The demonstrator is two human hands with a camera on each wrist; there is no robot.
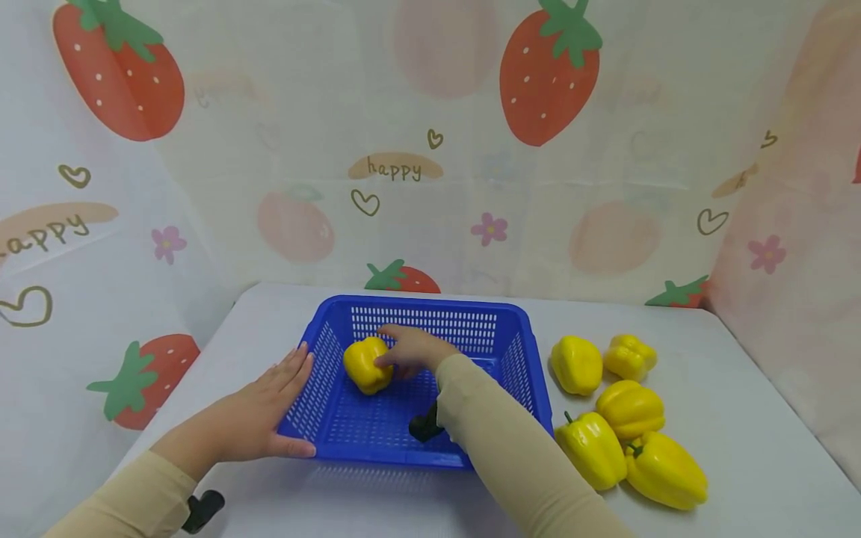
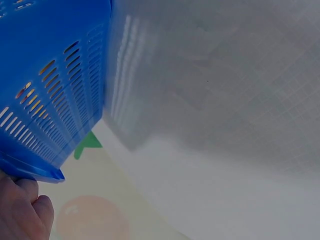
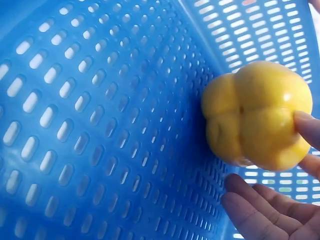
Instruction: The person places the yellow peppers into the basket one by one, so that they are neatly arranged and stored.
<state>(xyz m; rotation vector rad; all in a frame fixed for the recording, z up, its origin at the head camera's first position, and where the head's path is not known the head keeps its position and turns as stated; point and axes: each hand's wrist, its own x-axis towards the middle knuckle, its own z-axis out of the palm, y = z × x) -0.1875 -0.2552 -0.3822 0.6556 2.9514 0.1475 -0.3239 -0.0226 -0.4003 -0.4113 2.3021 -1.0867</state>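
Note:
A yellow bell pepper point(image 1: 367, 365) is inside the blue plastic basket point(image 1: 430, 457), toward its left side. Reaching in from the right, my right hand point(image 1: 413, 350) pinches the pepper between thumb and finger. In the right wrist view the thumb presses the side of the pepper point(image 3: 257, 115), while other fingers point(image 3: 260, 212) spread below it. My left hand point(image 1: 258, 411) rests along the basket's left rim with fingers straight and the thumb at the near corner. The left wrist view shows that hand point(image 2: 22, 210) at the rim, beside the slotted outer wall point(image 2: 65, 85).
Several yellow bell peppers lie on the white table point(image 1: 747, 418) right of the basket. One pepper point(image 1: 576, 365) sits close to the basket's right wall, and another point(image 1: 666, 471) lies nearer the front. A strawberry-printed cloth point(image 1: 457, 217) hangs behind and at both sides.

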